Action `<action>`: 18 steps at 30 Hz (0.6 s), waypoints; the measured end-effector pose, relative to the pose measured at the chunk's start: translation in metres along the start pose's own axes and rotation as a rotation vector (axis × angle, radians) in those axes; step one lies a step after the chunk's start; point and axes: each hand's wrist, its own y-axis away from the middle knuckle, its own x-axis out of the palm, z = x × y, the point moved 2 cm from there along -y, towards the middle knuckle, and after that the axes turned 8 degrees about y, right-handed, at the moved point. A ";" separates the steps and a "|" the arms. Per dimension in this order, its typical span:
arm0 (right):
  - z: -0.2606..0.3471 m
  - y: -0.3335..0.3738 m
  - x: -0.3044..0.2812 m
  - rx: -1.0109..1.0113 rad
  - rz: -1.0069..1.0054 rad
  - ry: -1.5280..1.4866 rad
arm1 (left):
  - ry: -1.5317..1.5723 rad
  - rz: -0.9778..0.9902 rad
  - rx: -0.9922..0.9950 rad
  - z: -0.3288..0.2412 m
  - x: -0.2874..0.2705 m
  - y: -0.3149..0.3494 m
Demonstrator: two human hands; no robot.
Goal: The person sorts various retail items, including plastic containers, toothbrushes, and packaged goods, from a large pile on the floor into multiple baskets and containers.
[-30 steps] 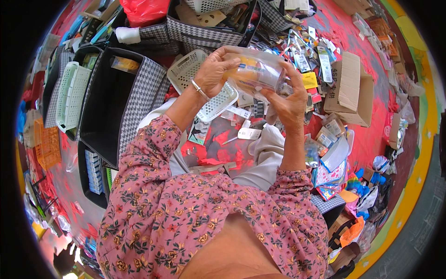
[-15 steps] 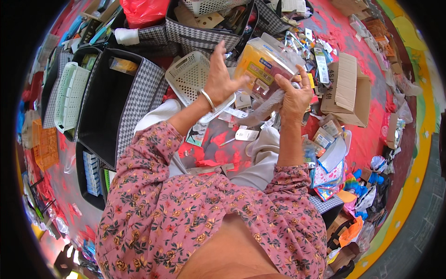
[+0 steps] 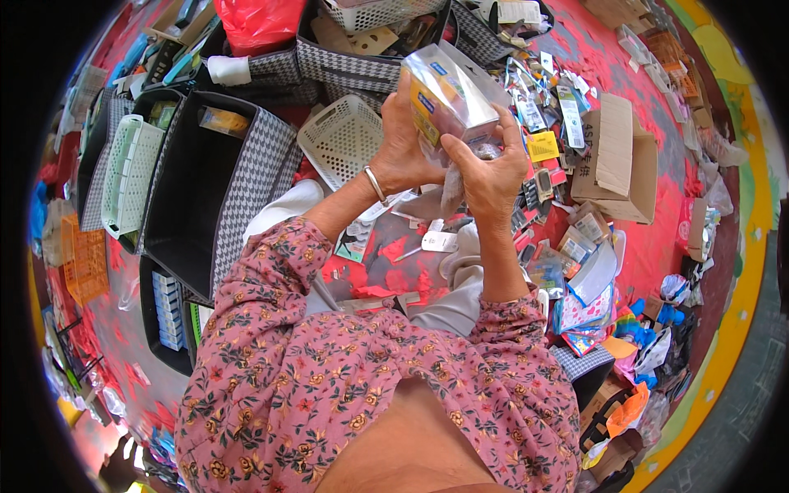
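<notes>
I hold a clear plastic package (image 3: 450, 86) with a yellow printed insert up between my two hands, above my lap. My left hand (image 3: 403, 148) is closed on its left side, a pale bangle on the wrist. My right hand (image 3: 493, 168) grips its lower right corner, thumb across the near face. A crumpled greyish strip (image 3: 452, 193), cloth or film, hangs below the right hand; I cannot tell which. What is inside the package is hard to make out through the shine. Left of my left hand sits a white perforated basket (image 3: 341, 131).
Black houndstooth storage bins (image 3: 263, 156) stand at the left and far side, with a pale green basket (image 3: 127, 177). An open cardboard box (image 3: 616, 164) lies right, near a heap of small packaged goods (image 3: 555, 107). A white tag (image 3: 439, 241) lies on the floor.
My left hand, open and apart from the package before, has closed on its left side. The package has shifted left and turned, showing its clear side more. My right hand has moved left with it.
</notes>
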 end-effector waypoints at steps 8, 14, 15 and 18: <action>-0.028 -0.020 -0.035 0.137 0.396 -0.399 | 1.080 0.346 -0.530 -0.007 -0.023 0.003; -0.039 -0.046 -0.072 0.132 -0.272 -1.057 | 1.483 0.536 -0.732 0.001 -0.024 0.016; -0.022 -0.043 -0.063 0.107 -0.312 -0.981 | 1.502 0.540 -0.737 0.004 -0.023 0.020; 0.002 -0.020 -0.015 -0.198 -0.199 -0.327 | 1.540 0.546 -0.725 0.002 -0.018 0.026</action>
